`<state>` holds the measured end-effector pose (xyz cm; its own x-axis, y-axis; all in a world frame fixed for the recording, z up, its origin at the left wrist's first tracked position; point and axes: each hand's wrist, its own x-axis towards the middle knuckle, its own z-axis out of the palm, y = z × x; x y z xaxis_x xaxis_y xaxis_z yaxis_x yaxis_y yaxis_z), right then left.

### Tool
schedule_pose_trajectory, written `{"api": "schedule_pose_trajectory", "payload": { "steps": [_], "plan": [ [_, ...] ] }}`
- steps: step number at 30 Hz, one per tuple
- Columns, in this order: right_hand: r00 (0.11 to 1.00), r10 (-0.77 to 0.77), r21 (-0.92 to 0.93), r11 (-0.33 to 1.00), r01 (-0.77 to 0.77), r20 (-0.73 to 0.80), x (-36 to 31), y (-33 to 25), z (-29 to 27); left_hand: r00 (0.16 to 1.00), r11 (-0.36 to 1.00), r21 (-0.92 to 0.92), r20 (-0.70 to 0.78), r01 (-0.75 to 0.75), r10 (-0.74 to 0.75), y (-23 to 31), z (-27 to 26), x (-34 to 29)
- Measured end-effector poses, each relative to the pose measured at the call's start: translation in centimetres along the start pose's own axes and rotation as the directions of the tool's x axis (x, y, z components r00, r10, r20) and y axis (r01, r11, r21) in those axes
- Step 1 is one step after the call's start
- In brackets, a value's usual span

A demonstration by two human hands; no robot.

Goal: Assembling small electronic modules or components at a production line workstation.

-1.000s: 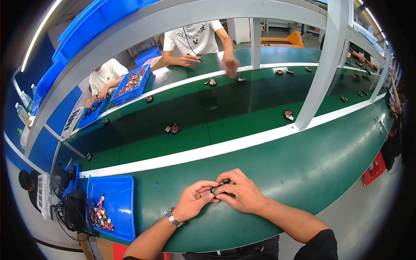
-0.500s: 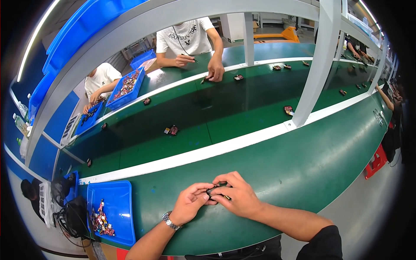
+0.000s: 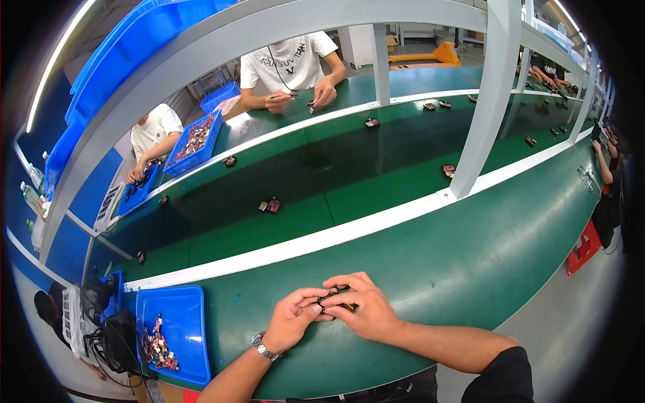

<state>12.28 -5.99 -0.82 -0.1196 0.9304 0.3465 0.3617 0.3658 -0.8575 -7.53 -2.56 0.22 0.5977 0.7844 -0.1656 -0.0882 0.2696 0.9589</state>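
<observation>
Above the green work surface (image 3: 430, 282), in the lower middle, both my hands close around a small dark part (image 3: 330, 295) with a yellowish bit showing at its right end. My left hand (image 3: 293, 321), a metal watch on its wrist, pinches the part's left side between thumb and fingers. From the right, my right hand (image 3: 368, 314) grips the same part, its fingers bent over the top. Most of the part is hidden by my fingers, so its exact kind does not show. Left of my hands stands a blue tray (image 3: 191, 299) with a pile of small reddish electronic pieces (image 3: 158, 350).
Beyond a white rail (image 3: 295, 250) runs a green conveyor belt (image 3: 309, 208) carrying scattered small electronic parts (image 3: 271, 205). A grey post (image 3: 485, 101) rises from the rail. Across the belt, two people work beside a blue bin (image 3: 213, 138). Black cables (image 3: 117, 339) hang left of my tray.
The person across has lifted a small part off the belt and holds it near their other hand. Parts on the belt have shifted slightly right. My fingers have moved slightly on the dark part.
</observation>
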Motion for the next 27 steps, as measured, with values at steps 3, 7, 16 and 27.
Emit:
{"api": "schedule_pose_trajectory", "payload": {
  "steps": [3,7,16,27],
  "plan": [
    [1.000,-0.011,-0.018,1.000,0.011,0.019,0.0,0.1,0.0,1.000,1.000,-0.016,-0.004,-0.010,0.010,-0.1,0.0,0.0],
    [0.999,-0.006,0.000,1.000,0.006,0.041,0.0,-0.1,0.7,0.998,0.999,-0.010,-0.055,-0.038,0.038,-0.6,-0.3,-0.4],
    [0.997,-0.071,-0.064,0.995,0.070,-0.005,-0.3,-0.7,0.4,0.995,0.995,-0.057,-0.060,-0.081,0.078,-0.8,-0.3,-0.3],
    [0.999,-0.041,0.064,0.997,0.040,0.025,-0.1,-0.3,0.8,0.994,0.996,-0.042,-0.077,-0.081,0.078,-0.8,-0.4,-0.7]
  ]
}}
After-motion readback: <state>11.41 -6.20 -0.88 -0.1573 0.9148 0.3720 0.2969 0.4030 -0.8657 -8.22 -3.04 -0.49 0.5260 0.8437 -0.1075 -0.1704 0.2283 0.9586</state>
